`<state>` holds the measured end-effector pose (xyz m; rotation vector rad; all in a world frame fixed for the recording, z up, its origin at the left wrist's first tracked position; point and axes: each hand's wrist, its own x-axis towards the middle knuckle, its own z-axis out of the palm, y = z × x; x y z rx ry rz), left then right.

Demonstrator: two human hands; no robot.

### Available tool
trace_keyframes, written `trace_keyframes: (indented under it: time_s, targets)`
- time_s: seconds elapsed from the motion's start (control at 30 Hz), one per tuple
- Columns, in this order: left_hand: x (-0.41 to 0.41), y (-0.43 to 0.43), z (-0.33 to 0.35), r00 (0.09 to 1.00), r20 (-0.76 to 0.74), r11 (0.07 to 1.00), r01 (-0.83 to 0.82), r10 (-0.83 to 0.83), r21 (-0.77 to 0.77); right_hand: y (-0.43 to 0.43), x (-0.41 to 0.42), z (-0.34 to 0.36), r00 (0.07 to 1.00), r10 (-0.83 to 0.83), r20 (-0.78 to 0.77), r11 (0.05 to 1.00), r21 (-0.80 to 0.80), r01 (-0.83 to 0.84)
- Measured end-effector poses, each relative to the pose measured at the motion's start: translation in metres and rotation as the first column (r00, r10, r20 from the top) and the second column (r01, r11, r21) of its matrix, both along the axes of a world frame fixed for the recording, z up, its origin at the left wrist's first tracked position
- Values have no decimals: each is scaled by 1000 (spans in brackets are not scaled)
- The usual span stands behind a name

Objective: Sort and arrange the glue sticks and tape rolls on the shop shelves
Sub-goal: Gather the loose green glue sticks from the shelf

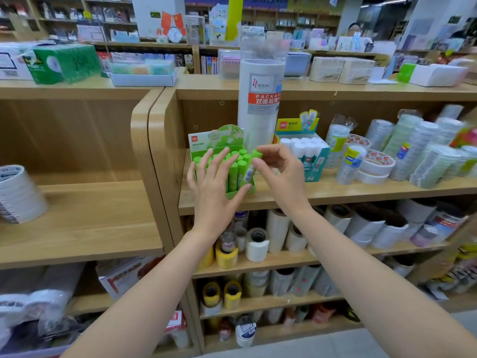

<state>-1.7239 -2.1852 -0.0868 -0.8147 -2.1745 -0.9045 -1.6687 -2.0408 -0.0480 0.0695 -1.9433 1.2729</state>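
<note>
Right grip: clamped on glue stick, at 3 o'clock of the box.
Left grip: fingers spread apart, nothing held.
Glue stick: judged light, stiff, slick; best taken mid-barrel.

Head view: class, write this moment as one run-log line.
left hand: open, at green box front | right hand: pinches green glue stick above box | right of it: tape rolls

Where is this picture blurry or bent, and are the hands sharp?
Head view: the left hand and the right hand, pinching a green glue stick, are fairly sharp; the tape stacks at the right edge and the tape roll at the far left smear with blur; the shelf board bows from wide-angle distortion.
</note>
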Motion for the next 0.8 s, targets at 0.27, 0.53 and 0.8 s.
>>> trace_keyframes:
  time_s: [0.27,0.53,0.8]
  targets:
    - [-11,-11,-11,994,-102,968,-64,41,-241,14,-21,-19,992,-121,33,986,118,117]
    - [-18,-14,-13,991,-131,973,-35,4,-230,15,-33,-24,988,-151,-44,959,238,157]
    - [-23,-12,-16,990,-141,976,-30,0,-214,11,-34,-41,992,-123,-37,955,267,129]
